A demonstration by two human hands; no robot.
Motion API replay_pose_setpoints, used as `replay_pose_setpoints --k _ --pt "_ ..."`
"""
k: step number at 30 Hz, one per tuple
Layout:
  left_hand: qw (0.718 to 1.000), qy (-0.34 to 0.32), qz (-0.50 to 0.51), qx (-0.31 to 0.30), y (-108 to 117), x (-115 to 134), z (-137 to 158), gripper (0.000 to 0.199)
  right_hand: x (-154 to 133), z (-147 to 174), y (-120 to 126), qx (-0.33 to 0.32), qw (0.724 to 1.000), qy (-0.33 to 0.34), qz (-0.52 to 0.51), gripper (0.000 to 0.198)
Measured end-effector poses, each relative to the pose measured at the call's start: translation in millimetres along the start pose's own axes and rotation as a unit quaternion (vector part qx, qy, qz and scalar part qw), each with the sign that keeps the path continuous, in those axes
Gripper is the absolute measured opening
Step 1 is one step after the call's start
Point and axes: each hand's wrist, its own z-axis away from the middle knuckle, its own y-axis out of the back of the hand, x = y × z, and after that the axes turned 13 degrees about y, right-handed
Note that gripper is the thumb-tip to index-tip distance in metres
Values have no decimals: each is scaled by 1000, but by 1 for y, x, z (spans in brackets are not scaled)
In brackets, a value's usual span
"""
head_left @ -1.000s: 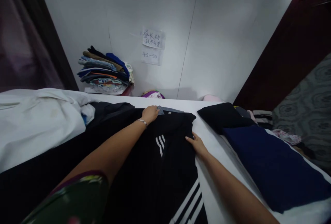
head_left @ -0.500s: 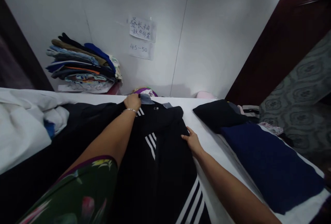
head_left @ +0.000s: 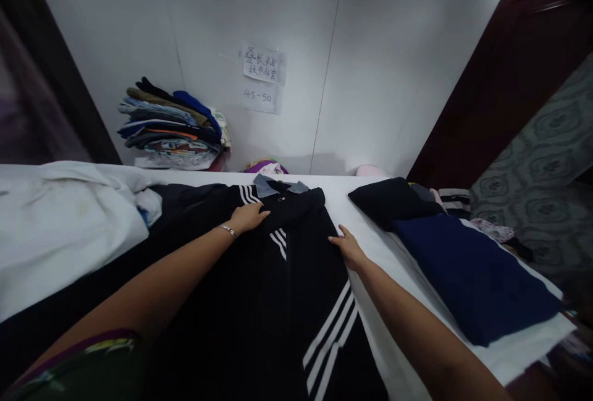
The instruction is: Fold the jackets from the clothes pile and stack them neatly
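Observation:
A black jacket (head_left: 310,253) with white triple stripes and a grey collar (head_left: 266,186) lies spread on the white table. One sleeve is folded across its front, below the zip pull. My left hand (head_left: 248,218) rests on the upper chest beside the shoulder stripes, fingers stretched out over the cloth. At the jacket's right edge is my right hand (head_left: 349,249), its thumb touching the fabric and its forefinger apart from it. The jacket's lower part runs out of view at the bottom.
Folded clothes (head_left: 173,123) are stacked at the back left. White cloth (head_left: 74,215) lies bunched on the left. To the right are a dark blue folded garment (head_left: 472,271) and a black one (head_left: 393,200). Handwritten paper notes (head_left: 264,76) hang on the wall.
My left hand has let go near the collar and come down onto the chest. The collar now shows fully. My right hand stays by the right edge; the view has shifted slightly.

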Motion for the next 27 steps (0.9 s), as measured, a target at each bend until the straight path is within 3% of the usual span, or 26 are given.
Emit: replay_pose_setpoints --k 4,10,15,18,20,23,25,27 --pt "999 48 -10 -5 8 -18 22 56 -3 61 21 -41 998 -36 -21 95" --pt "994 102 13 -30 34 -44 27 57 -2 145 58 -128 990 -46 33 99" --pt "993 109 37 -24 62 -46 31 37 -3 182 73 -188 980 -55 35 106" --pt "994 102 35 10 87 -40 32 35 -1 192 82 -226 965 -66 117 99" --pt "994 96 13 44 104 -36 34 35 -4 195 86 -240 944 -25 226 84" --pt "992 72 -30 95 124 -29 39 33 -16 191 80 -210 888 148 382 58" --pt "991 49 -57 113 133 -22 45 32 -24 180 65 -193 850 252 420 53" --pt "989 28 -79 122 137 -14 51 31 -26 165 45 -214 826 303 424 55"
